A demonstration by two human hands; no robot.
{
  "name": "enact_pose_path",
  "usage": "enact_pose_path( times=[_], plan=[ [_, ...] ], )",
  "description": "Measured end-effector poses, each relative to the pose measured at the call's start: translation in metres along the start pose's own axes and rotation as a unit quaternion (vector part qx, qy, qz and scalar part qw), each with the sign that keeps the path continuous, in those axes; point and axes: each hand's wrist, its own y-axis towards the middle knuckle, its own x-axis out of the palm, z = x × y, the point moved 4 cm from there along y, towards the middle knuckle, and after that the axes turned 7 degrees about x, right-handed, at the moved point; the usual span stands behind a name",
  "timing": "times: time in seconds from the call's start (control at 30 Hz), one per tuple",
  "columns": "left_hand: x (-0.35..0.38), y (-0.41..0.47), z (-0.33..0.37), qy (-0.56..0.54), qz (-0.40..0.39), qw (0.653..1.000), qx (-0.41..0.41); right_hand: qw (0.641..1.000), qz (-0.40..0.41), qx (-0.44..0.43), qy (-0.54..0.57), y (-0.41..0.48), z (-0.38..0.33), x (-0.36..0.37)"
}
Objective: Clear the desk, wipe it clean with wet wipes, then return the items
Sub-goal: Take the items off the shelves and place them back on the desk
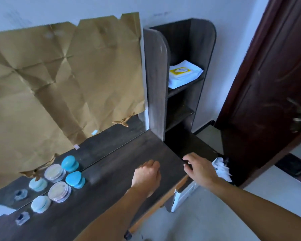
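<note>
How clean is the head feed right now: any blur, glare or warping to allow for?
Head view: dim bluish light, no strong glare on the dark wooden desk; wide-angle warping bows the dark shelf unit and brown door; left hand slightly blurred.

Jars [59,191] sit left on the desk [122,164]; wipes pack [184,73] on shelf [184,88] behind.

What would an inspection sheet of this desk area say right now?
Surface: dark wood desk.
Job's things: four small containers at its left end; wet wipes pack on the shelf unit.
Clutter: crumpled white wipes below the desk's right edge.
Hands: left hand curled over the desk, grip hidden; right hand relaxed at the edge, holding nothing.
Cables: nothing seen.
Surroundings: brown paper covering the mirror; dark door at right.
</note>
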Motion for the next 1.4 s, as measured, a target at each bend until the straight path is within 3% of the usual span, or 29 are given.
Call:
enact_pose_path(
  times=[0.27,0.53,0.63,0.83,1.0,1.17,1.4],
  plan=[
    [-0.026,0.102,0.038,-0.002,0.057,0.997,0.057,0.998,0.054,0.018,0.028,0.061,0.047,-0.063],
    [-0.072,0.249,0.042,0.007,0.197,0.976,0.089,0.994,0.109,0.009,0.005,0.170,0.067,-0.138],
    [-0.087,0.298,0.036,0.047,0.182,0.981,0.048,0.988,0.153,0.002,0.010,0.215,0.064,-0.169],
    [-0.087,0.355,0.030,0.084,0.057,0.993,-0.061,0.981,0.189,-0.031,0.034,0.291,0.049,-0.200],
    [-0.068,0.366,0.019,0.055,0.034,0.985,-0.160,0.994,0.103,-0.008,0.029,0.345,0.038,-0.196],
    [-0.059,0.363,0.019,0.132,0.050,0.978,-0.155,0.999,0.035,0.025,0.019,0.377,0.045,-0.184],
    [-0.050,0.362,0.020,0.169,0.136,0.961,-0.174,0.985,-0.055,0.036,0.163,0.406,0.051,-0.161]
  ],
)
